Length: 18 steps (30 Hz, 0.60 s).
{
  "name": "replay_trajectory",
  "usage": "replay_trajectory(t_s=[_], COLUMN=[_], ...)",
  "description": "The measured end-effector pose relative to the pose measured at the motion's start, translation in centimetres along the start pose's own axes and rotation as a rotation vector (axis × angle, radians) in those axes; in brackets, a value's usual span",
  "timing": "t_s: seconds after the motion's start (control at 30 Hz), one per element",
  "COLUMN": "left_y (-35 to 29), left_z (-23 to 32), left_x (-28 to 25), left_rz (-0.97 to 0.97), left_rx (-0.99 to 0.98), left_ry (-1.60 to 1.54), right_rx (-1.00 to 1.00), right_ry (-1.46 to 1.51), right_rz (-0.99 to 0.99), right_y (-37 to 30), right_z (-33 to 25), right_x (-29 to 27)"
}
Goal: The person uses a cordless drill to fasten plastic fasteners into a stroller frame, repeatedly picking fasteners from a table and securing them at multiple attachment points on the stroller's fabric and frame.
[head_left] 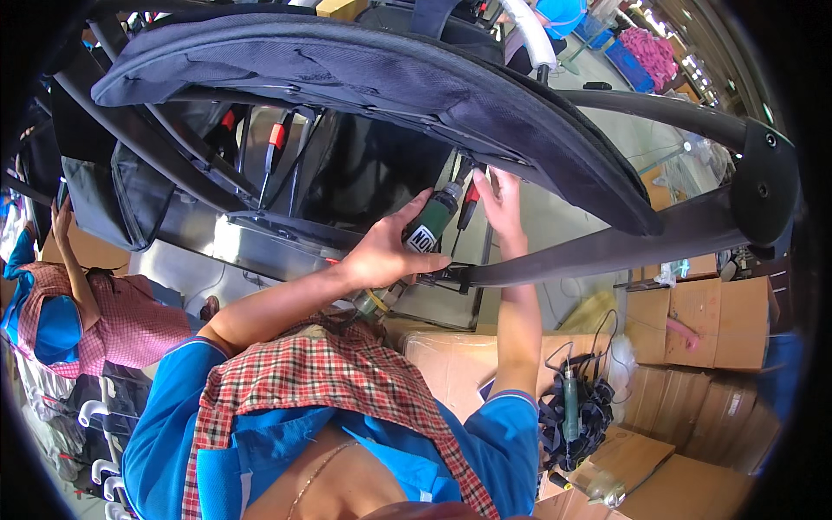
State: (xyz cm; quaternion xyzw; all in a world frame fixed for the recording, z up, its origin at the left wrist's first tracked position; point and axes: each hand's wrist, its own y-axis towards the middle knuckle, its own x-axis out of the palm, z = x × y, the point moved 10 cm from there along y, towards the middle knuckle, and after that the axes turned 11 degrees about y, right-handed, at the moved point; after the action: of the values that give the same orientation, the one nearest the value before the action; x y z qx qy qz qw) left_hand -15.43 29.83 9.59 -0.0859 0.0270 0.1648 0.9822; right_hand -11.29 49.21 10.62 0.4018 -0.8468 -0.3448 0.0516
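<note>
My left hand (381, 249) is wrapped round a green electric screwdriver (440, 212) with a dark body, its nose pointing up at the underside of a curved black padded panel (373, 74). Close to the screwdriver's tip, under the panel's lower edge, is my right hand (501, 201). Its thumb and fingers are bent together there, and what they hold is hidden. A black tubular frame (589, 253) passes in front of my right forearm and runs to a round dark joint (764, 186) at the right.
Red-and-black tools (276, 143) hang behind the frame at the left. Cardboard boxes (698, 321) stand at the right, below them a second green screwdriver (570, 407) on a dark tangle of straps. A co-worker (95, 308) in a checked apron works at the far left. White curved handles (93, 412) are at the lower left.
</note>
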Motion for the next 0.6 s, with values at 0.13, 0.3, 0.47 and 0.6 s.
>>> replay_trajectory(t_s=[0.13, 0.3, 0.47, 0.6], left_y=[0.0, 0.3, 0.7, 1.0], left_z=[0.4, -0.3, -0.6, -0.1], left_x=[0.3, 1.1, 1.1, 1.2], left_rz=[0.024, -0.002, -0.031, -0.046], left_rx=[0.040, 0.008, 0.045, 0.095], left_ry=[-0.052, -0.071, -0.248, -0.290], right_rx=[0.050, -0.015, 0.022, -0.070], right_ry=[-0.181, -0.218, -0.174, -0.240], right_rz=[0.064, 0.189, 0.185, 0.201], right_y=[-0.5, -0.8, -0.3, -0.4], right_z=[1.8, 1.6, 0.4, 0.3], right_x=[-0.6, -0.8, -0.1, -0.7])
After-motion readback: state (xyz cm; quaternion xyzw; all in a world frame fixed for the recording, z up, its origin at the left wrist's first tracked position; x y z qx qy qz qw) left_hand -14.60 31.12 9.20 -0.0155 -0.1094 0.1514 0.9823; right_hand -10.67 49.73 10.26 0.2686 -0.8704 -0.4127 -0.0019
